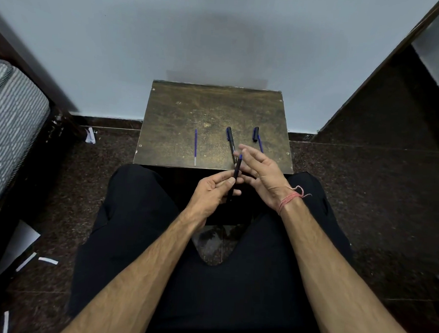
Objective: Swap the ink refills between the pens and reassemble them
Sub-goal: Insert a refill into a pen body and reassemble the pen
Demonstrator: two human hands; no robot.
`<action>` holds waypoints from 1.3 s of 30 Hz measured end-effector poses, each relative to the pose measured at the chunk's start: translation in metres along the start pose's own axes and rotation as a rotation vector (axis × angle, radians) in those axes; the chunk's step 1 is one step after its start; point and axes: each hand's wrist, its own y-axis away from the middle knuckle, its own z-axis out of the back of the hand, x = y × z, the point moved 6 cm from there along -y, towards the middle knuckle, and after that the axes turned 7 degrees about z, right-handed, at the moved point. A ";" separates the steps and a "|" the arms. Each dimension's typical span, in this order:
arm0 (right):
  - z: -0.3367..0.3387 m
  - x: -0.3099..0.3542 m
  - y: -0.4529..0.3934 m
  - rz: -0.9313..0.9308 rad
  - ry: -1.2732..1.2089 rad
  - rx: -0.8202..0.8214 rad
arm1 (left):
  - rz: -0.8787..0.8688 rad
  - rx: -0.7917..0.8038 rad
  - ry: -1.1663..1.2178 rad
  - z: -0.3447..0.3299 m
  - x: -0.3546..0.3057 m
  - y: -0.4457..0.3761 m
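A: Seated at a small worn wooden table (180, 113), a person works on dismantled pens. What does each hand have?

B: Left hand (213, 191) is closed around a dark pen barrel (236, 173), thumb and fingers pinching it, with a blue tip showing at the barrel's upper end. Right hand (261, 172) is spread open, fingers loose, just beside that tip; whether it touches is unclear.

A: And on the tabletop?

B: One blue refill (195, 146) lies alone to the left. A capped black pen (231, 141) lies mid-table, its near end behind the hands. Further right, a dark cap (255, 134) rests against a second blue refill (260, 143). A red thread (289, 199) circles the right wrist.
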 end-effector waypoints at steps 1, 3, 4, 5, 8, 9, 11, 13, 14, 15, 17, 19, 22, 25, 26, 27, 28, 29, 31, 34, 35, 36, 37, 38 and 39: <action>0.001 -0.001 0.000 0.005 0.013 -0.005 | -0.003 -0.010 0.000 0.001 0.000 0.000; 0.007 0.002 0.002 0.071 0.118 -0.096 | -0.020 -0.027 -0.016 0.002 0.000 0.000; 0.011 0.004 0.002 0.108 0.182 -0.153 | -0.031 -0.029 -0.029 0.002 0.000 0.000; 0.011 0.005 0.002 0.136 0.222 -0.184 | -0.037 -0.025 -0.037 0.001 0.000 0.000; 0.002 0.002 0.001 0.079 0.092 -0.099 | -0.032 -0.026 -0.048 0.001 0.000 -0.002; -0.002 0.001 0.001 0.052 0.038 -0.059 | -0.031 -0.036 -0.048 0.002 0.000 -0.002; -0.003 0.000 0.002 0.070 0.063 -0.063 | -0.022 -0.056 -0.034 0.003 0.000 -0.001; 0.002 0.000 0.004 0.111 0.156 -0.176 | -0.010 -0.052 -0.039 0.002 0.000 0.000; 0.005 0.001 0.005 0.138 0.198 -0.227 | -0.011 -0.036 -0.045 0.001 0.000 0.001; 0.005 0.002 0.005 0.158 0.210 -0.246 | -0.012 -0.018 -0.043 -0.002 -0.001 0.002; -0.002 0.000 0.004 0.115 0.152 -0.191 | -0.002 0.008 -0.023 -0.004 -0.002 0.002; -0.010 -0.004 0.004 0.004 0.084 -0.064 | 0.002 0.001 0.001 -0.002 -0.004 0.003; -0.015 -0.008 0.005 -0.021 0.019 0.034 | 0.001 -0.025 0.044 0.000 -0.007 0.004; -0.013 -0.007 0.007 0.010 0.033 -0.049 | 0.009 -0.029 0.052 -0.001 -0.006 0.006; -0.009 -0.006 0.008 0.030 0.052 -0.093 | 0.006 -0.020 0.045 -0.002 -0.005 0.007; -0.006 -0.005 0.008 0.054 0.079 -0.125 | 0.001 -0.009 0.036 -0.003 -0.005 0.007; -0.006 -0.003 0.008 0.073 0.096 -0.134 | -0.003 0.000 0.029 -0.004 -0.005 0.008; -0.007 -0.003 0.008 0.074 0.085 -0.116 | -0.005 0.007 0.029 -0.005 -0.005 0.008; -0.014 -0.004 0.008 0.028 0.031 -0.028 | -0.017 0.014 0.054 -0.007 -0.007 0.008; -0.016 -0.003 0.009 -0.019 0.014 0.058 | -0.030 -0.004 0.115 0.000 -0.010 0.004; -0.015 -0.003 0.009 -0.017 0.015 0.060 | -0.023 -0.008 0.121 0.002 -0.010 0.003; -0.013 -0.004 0.009 -0.012 0.018 0.046 | -0.012 -0.007 0.119 0.004 -0.010 0.002; -0.012 -0.004 0.009 -0.009 0.018 0.026 | 0.002 -0.001 0.114 0.004 -0.009 0.002; -0.011 -0.004 0.008 -0.012 0.008 0.004 | 0.016 0.012 0.112 0.005 -0.008 0.002; -0.011 -0.005 0.008 -0.020 -0.018 -0.008 | 0.033 0.042 0.114 0.004 -0.007 0.001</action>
